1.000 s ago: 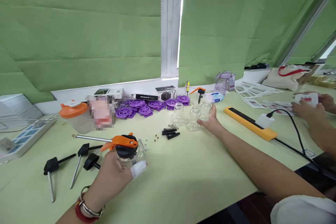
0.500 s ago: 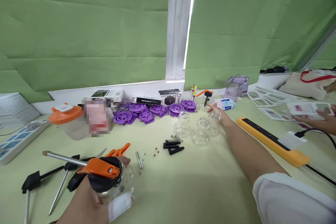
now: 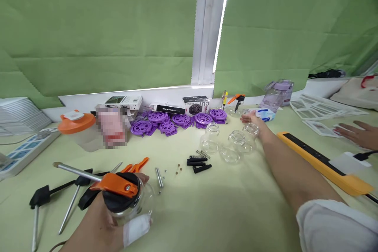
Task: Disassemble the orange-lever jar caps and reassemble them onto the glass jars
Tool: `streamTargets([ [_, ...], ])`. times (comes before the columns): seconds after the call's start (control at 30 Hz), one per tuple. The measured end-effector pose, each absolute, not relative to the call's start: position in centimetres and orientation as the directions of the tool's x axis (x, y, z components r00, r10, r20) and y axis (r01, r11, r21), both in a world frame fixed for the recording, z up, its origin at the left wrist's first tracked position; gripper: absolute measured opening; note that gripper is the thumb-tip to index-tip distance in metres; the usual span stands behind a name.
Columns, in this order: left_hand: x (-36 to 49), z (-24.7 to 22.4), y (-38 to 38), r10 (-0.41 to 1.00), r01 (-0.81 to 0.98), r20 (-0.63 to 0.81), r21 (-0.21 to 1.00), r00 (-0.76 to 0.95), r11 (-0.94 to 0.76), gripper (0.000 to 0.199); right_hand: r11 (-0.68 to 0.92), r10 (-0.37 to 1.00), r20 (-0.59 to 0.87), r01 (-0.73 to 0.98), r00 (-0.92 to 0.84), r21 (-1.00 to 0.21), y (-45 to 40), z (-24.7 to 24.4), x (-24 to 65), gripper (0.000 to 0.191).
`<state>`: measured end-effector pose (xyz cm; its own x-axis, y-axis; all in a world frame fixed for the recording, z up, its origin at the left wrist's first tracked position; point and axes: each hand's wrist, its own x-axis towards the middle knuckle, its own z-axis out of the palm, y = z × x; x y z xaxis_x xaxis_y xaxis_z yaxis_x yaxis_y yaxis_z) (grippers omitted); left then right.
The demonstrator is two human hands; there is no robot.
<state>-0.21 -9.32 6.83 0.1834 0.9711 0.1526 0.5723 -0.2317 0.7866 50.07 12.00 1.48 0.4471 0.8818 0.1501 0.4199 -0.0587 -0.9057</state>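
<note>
My left hand [image 3: 115, 220], its thumb wrapped in white tape, is closed around a glass jar [image 3: 144, 201]. The jar has a black lid [image 3: 121, 204] with an orange lever [image 3: 116, 184] and a metal rod pointing left. At the back of the table my right hand [image 3: 249, 118] reaches out, fingers extended and nothing visible in them. Just left of its fingertips stands a second jar [image 3: 234, 112] with a black and orange top. Several open glass jars [image 3: 211, 141] stand in front of my right hand and forearm.
Purple slotted discs [image 3: 180, 120] lie along the back. Black tubes [image 3: 201, 164], springs [image 3: 203, 153] and metal pins [image 3: 159, 177] lie mid-table. Black-headed rods [image 3: 39, 197] are at left. A yellow power strip [image 3: 321, 161] lies at right, near another person's hand [image 3: 358, 134].
My right hand has drawn slightly away from the lidded jar at the back. The camera view has shifted a little. The other person's hand has lowered from a held card to the table.
</note>
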Motion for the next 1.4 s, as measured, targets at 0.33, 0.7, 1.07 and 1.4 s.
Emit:
streamTargets([
  [0.33,0.8,9.2,-9.8,0.925,0.462,0.148,0.831,0.351,-0.308,0.021,0.367,0.582,0.810,0.867,0.069,-0.338,0.1,9.5,40.0,0.042],
  [0.7,1.0,8.4,-9.3,0.939,0.334,0.146,0.908,0.311,-0.251,0.026,0.144,0.859,0.438,0.947,-0.264,0.288,2.4,6.5,33.9,0.046],
  [1.07,2.8,7.2,-9.9,0.900,0.110,0.226,0.952,0.373,-0.284,0.037,0.417,0.905,0.335,0.710,-0.263,-0.567,-3.9,7.9,27.9,0.064],
  [1.4,3.0,8.9,-11.0,0.847,-0.025,0.297,0.947,0.440,-0.320,0.037,-0.158,0.880,0.033,-0.358,-0.473,-0.920,-10.5,7.3,21.7,0.049],
])
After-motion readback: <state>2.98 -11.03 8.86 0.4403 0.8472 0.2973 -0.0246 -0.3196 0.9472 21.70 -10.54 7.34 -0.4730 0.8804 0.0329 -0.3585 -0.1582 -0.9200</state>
